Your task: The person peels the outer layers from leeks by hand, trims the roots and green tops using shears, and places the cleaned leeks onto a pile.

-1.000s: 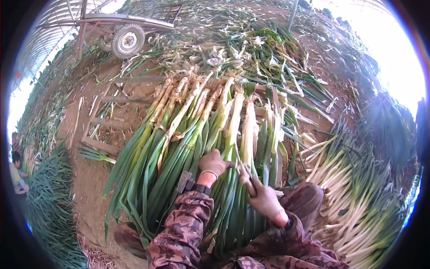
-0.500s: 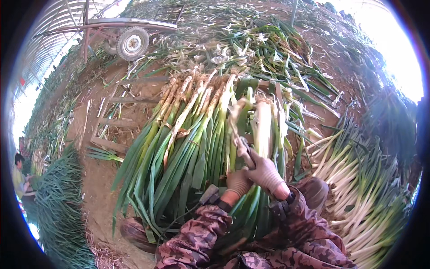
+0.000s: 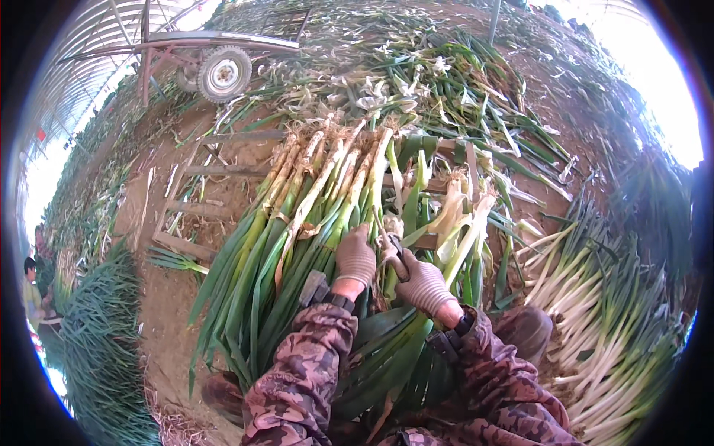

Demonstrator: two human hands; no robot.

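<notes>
Both my hands wear pale knit gloves. My left hand [image 3: 355,256] lies at the right side of a row of unpeeled leeks [image 3: 305,175], its fingers curled round a leek stalk [image 3: 374,195]; the fingertips are partly hidden. Close to it on the right, my right hand [image 3: 424,284] is closed on a dark-handled tool [image 3: 400,260], whose kind I cannot make out. A limp pale strip of leaf hangs by the tool's tip. Beyond my right hand, leeks with pale shafts [image 3: 465,230] lie with their roots pointing away from me.
A wooden slatted frame [image 3: 197,207] lies under and left of the leeks. Cleaned white leeks [image 3: 595,320] are piled at right, green leaves [image 3: 100,342] at left. Leaf scraps [image 3: 446,82] cover the far ground. A wheeled cart [image 3: 223,74] stands far left; another person [image 3: 33,293] is at the left edge.
My left hand has moved left and away from me, off the right hand onto the unpeeled leeks. The right hand has dropped slightly left with the tool. Pale-shafted leeks at right have shifted and spread.
</notes>
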